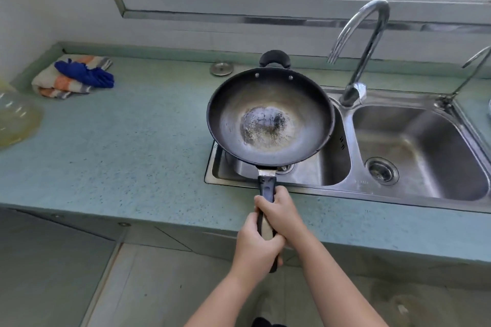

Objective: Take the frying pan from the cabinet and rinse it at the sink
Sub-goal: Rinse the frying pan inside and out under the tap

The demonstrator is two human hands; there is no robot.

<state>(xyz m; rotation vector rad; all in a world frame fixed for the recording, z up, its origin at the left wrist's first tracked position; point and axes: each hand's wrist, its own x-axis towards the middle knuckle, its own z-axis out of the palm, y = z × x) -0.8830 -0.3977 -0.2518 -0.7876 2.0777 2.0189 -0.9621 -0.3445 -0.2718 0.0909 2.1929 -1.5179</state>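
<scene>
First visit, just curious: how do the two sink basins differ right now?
The pan covers most of the left basin; the right basin lies open. The right basin's drain shows whole; the left basin's is mostly hidden under the pan. Both are shiny steel.

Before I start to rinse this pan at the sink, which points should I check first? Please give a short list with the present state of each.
1. Hold on the handle: the left hand and the right hand both grip it: ok.
2. The frying pan is over the left basin: ok.
3. The faucet outlet is above the pan: its blurred end shows near the far right rim: cannot tell.
4. Water running: none visible: not ok.
5. A hand free for the tap: both hold the handle: not ok.
6. Left basin free of things: mostly hidden by the pan: cannot tell.
</scene>
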